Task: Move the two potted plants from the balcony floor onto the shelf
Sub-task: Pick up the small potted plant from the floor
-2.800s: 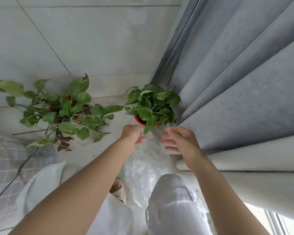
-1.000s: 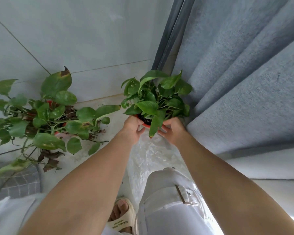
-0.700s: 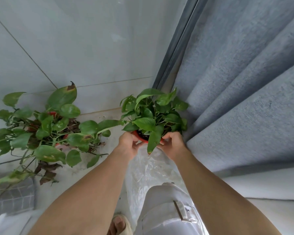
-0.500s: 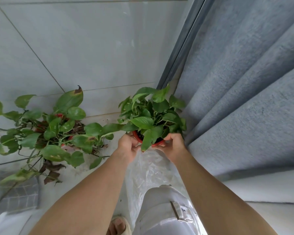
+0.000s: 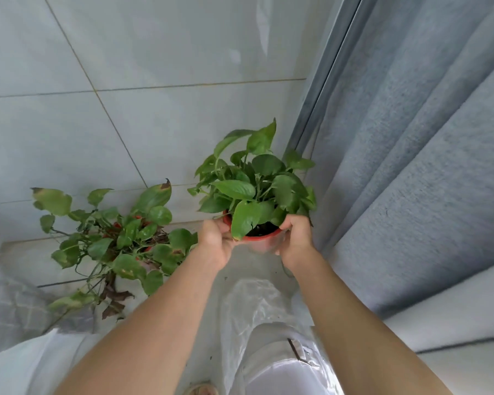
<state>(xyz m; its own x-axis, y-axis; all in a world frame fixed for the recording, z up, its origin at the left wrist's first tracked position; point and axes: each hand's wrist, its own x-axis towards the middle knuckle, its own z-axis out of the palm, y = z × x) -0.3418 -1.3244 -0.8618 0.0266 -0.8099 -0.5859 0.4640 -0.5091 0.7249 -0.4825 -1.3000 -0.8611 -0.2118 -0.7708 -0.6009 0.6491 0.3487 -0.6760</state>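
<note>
While we are looking down at our arms, this is what we are seeing:

Small plant: we are holding the small pothos plant (image 5: pixel 254 192) in its red pot (image 5: pixel 261 238) up in the air, above the floor and just beside the grey curtain (image 5: pixel 411 166).

Left hand: our left hand (image 5: pixel 216 240) is curling round the left side of the red pot, with the thumb lying by the rim.

Right hand: our right hand (image 5: pixel 295 238) is curling round the right side of the pot. Its fingers are going under the leaves, so we cannot see their tips.

Plastic: something clear and shiny, like a plastic wrap (image 5: pixel 257 283), is hanging below the pot in front of our legs.

Big plant: the second pothos plant (image 5: pixel 117 240) is sitting on the balcony floor (image 5: pixel 26 255) to the left, near the tiled wall (image 5: pixel 154 67). Its long stems are spreading out, and some leaves are looking brown and dry. We are seeing only bits of red through its leaves.

Legs: we are wearing white trousers (image 5: pixel 283 360), and the toe of a sandal (image 5: pixel 201 389) is peeking out at the bottom.

Shelf: we cannot see it from here.
</note>
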